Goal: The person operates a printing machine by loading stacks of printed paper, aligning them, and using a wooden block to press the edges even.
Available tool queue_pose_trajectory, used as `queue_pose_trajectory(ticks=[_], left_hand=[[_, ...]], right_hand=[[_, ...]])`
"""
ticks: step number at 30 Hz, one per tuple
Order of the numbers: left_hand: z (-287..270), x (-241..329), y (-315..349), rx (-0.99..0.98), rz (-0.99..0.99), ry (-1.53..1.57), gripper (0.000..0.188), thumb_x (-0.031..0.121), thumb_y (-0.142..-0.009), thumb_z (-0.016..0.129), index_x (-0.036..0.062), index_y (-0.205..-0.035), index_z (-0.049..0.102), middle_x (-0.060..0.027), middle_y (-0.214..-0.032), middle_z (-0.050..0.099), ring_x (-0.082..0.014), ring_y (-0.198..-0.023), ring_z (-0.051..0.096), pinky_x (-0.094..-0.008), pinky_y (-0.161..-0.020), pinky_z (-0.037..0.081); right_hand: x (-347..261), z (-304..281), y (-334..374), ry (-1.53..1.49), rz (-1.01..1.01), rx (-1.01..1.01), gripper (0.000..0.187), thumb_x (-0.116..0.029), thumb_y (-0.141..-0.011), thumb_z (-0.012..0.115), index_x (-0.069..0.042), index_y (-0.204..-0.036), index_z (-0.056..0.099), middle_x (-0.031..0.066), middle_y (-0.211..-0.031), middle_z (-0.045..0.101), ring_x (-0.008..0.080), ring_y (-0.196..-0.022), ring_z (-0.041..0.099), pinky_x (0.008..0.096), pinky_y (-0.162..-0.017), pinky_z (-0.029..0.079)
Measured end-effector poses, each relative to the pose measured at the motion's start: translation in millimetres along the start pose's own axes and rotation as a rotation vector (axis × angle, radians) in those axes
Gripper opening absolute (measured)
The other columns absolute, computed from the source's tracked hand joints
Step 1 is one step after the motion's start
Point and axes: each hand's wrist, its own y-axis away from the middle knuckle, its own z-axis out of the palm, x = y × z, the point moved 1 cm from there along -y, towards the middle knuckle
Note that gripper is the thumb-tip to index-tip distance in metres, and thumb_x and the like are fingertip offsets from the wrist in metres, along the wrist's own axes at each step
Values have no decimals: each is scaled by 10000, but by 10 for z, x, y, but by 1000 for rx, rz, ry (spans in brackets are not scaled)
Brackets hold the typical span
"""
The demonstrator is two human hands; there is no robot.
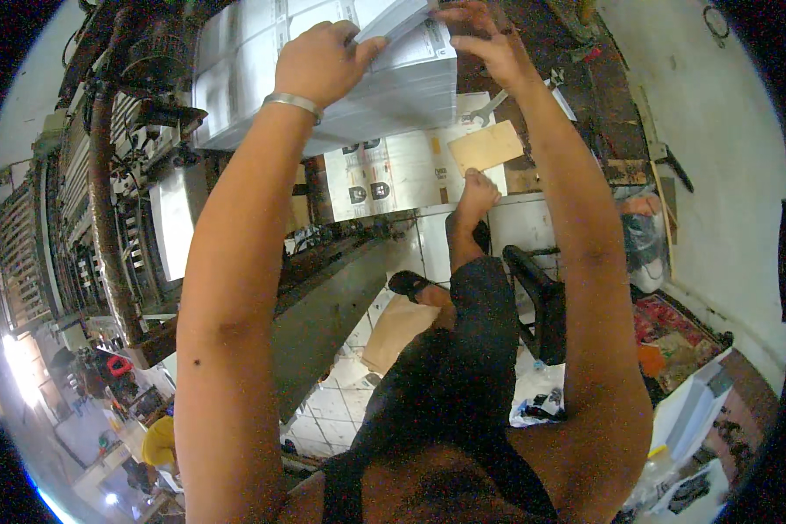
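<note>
A tall stack of printed white paper sheets (384,100) stands at the top of the view. My left hand (319,63) rests on top of it, thumb stretched along the edge of a few raised sheets (400,19) and fingers bent over the paper. At the stack's right corner is my right hand (487,42), its thumb and forefinger apart and its fingertips beside the raised sheets; no firm grip shows. A metal bracelet (293,106) circles my left wrist. Below the stack lie a tan card (487,148) and a metal wrench (491,108) on a printed white sheet (389,179).
Machinery with rods and a brown pipe (105,183) fills the left side. What looks like my bare foot (478,194) is raised near the tan card. A black padded bar (533,301) stands right of my leg. Cardboard (399,330) lies on the tiled floor, and a white wall runs along the right.
</note>
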Motion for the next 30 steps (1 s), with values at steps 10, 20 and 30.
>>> queue_pose_trajectory(ticks=[10, 20, 30], left_hand=[[9, -23, -15, -35, -22, 1, 557, 580, -856, 526, 49, -905, 685, -171, -902, 669, -355, -856, 638, -460, -754, 507], [0, -21, -15, -14, 7, -12, 568, 590, -857, 520, 51, -927, 686, -169, -916, 671, -357, -871, 639, -459, -758, 507], [-2, -22, -16, 26, 28, -16, 558, 595, -852, 535, 57, -889, 678, -166, -883, 667, -360, -836, 640, -460, -736, 508]], right_hand=[[-198, 72, -1, 694, 256, 208, 788, -191, -713, 821, -42, -1363, 401, 97, -1254, 544, 258, -1205, 484, 386, -1009, 393], [-278, 276, -39, 757, 403, 358, 640, -288, -688, 845, -74, -1192, 514, 105, -1125, 509, 281, -1046, 514, 405, -910, 408], [-41, 47, -149, 743, 7, 207, 381, -211, -794, 772, -42, -1095, 611, 96, -1040, 618, 243, -1025, 577, 400, -911, 432]])
